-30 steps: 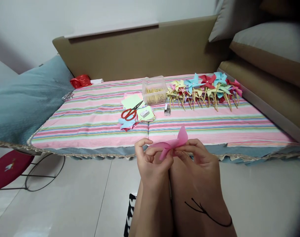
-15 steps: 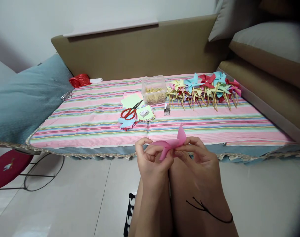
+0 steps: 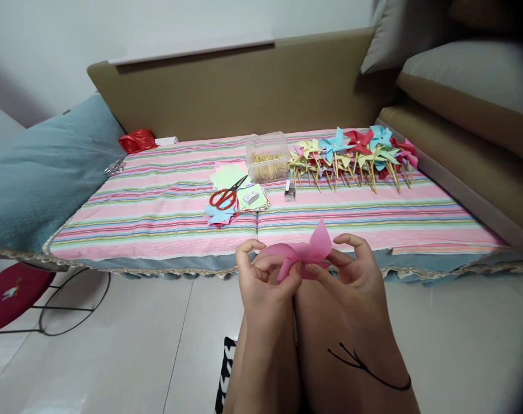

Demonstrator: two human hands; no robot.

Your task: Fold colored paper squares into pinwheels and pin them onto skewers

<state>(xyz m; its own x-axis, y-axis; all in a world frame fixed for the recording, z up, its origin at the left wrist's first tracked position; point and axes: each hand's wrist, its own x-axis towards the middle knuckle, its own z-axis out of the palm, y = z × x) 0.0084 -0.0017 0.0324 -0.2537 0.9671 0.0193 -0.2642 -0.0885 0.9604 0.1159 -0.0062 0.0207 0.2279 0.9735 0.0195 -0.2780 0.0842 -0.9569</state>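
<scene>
Held in mid-air over the knees, near the edge of the striped cloth (image 3: 158, 213): pink paper pinwheel head (image 3: 308, 251), with one vane pointed upward at right and another curled over at left. Left hand (image 3: 268, 282): thumb pressed against the folded paper near its centre, fingers bent behind, pinching the vanes together. Right hand (image 3: 352, 279): thumb at the lower right part of the paper, one finger arched up beside the raised vane and spread away from that thumb; contact behind the paper hidden, hence impossible to tell if pinching. Around the right wrist, black cord bracelet (image 3: 393, 385). On the cloth, well beyond the hands: red-handled scissors (image 3: 223, 199) among coloured paper sheets (image 3: 228, 176), small white box (image 3: 251, 198) on a paper stack (image 3: 258, 206), clear plastic box (image 3: 261, 140) of thin wooden sticks (image 3: 270, 168), and, farther right, finished pinwheels (image 3: 360, 141) in a multicoloured heap.
</scene>
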